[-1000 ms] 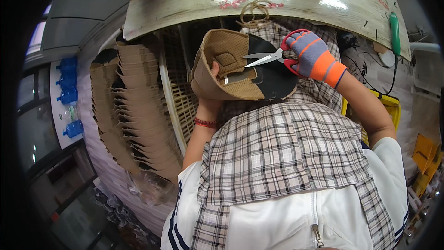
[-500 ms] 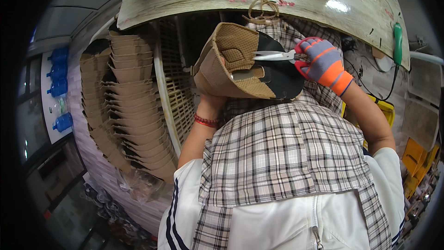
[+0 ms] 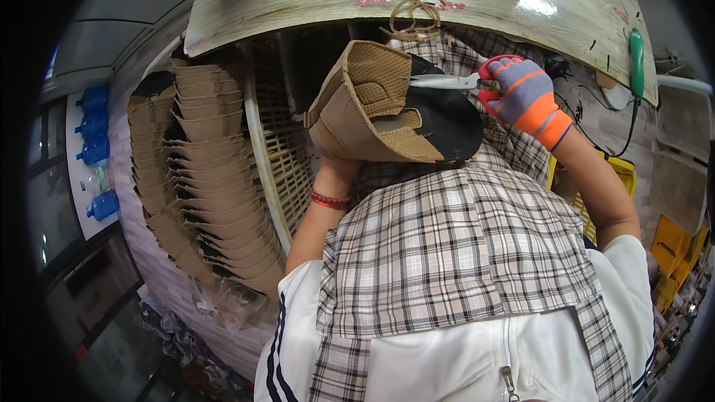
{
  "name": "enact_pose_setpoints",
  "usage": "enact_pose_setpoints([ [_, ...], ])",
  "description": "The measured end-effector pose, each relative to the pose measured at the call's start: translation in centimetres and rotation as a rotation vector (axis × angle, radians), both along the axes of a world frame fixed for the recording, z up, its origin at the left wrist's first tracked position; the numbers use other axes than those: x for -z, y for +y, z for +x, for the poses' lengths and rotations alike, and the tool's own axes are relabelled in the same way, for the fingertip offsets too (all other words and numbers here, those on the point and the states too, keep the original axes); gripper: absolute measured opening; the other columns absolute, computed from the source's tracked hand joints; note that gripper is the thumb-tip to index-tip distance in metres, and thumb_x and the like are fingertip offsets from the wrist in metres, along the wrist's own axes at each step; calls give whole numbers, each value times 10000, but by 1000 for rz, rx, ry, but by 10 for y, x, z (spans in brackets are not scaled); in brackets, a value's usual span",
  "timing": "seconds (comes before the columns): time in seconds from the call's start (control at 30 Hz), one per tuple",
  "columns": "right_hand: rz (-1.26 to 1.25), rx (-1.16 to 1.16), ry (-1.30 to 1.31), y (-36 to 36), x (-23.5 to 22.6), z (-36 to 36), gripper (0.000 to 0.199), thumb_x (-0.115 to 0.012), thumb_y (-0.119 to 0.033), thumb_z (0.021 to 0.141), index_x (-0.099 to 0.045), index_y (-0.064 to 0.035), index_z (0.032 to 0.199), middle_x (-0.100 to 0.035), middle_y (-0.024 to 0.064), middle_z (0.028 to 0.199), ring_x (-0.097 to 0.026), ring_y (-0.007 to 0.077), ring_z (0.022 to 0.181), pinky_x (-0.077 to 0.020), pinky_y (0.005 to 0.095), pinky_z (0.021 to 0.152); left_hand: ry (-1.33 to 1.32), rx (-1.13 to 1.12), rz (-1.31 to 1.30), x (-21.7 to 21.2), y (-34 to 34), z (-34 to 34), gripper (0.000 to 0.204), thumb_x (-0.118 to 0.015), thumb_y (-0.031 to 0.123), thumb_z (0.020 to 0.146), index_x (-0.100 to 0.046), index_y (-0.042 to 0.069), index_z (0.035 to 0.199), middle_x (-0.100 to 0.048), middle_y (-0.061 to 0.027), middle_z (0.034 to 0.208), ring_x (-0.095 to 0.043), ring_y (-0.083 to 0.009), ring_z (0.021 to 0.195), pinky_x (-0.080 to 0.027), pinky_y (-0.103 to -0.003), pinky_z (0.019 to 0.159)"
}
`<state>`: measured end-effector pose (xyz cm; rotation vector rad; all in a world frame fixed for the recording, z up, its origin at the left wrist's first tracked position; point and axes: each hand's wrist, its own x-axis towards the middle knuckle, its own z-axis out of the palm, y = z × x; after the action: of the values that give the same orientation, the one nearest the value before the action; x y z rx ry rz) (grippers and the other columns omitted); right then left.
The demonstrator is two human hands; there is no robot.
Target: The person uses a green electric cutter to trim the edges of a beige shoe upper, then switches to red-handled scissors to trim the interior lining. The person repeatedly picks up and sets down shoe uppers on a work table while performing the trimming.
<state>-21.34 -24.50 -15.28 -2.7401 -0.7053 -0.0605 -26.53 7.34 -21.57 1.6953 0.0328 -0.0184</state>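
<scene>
A tan and black shoe upper (image 3: 335, 108) sits above my lap, its open side and mesh lining toward me. My left hand (image 3: 340, 167), bare, grips it from below and behind; most of its fingers are hidden by the piece. A grey glove with orange bands covers my right hand (image 3: 523, 91). That hand is closed around the red handles of a pair of scissors (image 3: 447, 83). The blades point left across the black part of the upper, their tips by the edge of the tan lining, and look nearly together.
Long nested stacks of similar tan uppers (image 3: 216, 171) stand on my left beside a plastic crate (image 3: 279, 134). Ahead is a wood-grain table (image 3: 275, 4) with cord loops (image 3: 417, 11) at its edge. A green-handled corded tool (image 3: 637, 63) hangs at right, above a yellow basket (image 3: 614, 179).
The scissor blades have come closer together. The upper has shifted slightly left, and a fingertip seen inside it before no longer shows. My right hand has turned a little.
</scene>
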Motion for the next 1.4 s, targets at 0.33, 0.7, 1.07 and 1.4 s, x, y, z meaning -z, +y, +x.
enact_pose_setpoints([
  [0.33,-19,38,140,8,18,9,300,-786,-228,748,-658,-102,988,-690,66,921,-670,274,895,-533,377,822,238,-13,-398,-1,13,3,506,-593,204,992,-441,71,1456,-483,-75,1458,-453,-239,1353,-358,-376,1145],
  [0.7,31,-161,429,23,-14,-34,302,-725,-225,776,-617,-48,997,-657,135,906,-638,345,871,-519,409,752,897,168,-661,-9,88,-22,555,-836,104,763,-535,-9,1216,-638,-128,1139,-666,-181,915,-561,-287,804],
  [1.07,-138,-311,461,47,-20,-26,289,-736,-306,787,-696,-75,956,-695,95,837,-681,291,819,-551,370,731,726,79,-603,-14,71,-33,512,-827,-3,734,-575,44,1177,-682,-72,977,-672,-168,907,-563,-276,802],
  [1.4,-201,-220,323,30,-13,-25,268,-759,-286,771,-706,-104,960,-705,77,818,-690,264,790,-545,356,713,798,109,-523,-22,71,-30,362,-861,21,699,-624,71,967,-639,5,876,-639,-103,808,-542,-235,744],
])
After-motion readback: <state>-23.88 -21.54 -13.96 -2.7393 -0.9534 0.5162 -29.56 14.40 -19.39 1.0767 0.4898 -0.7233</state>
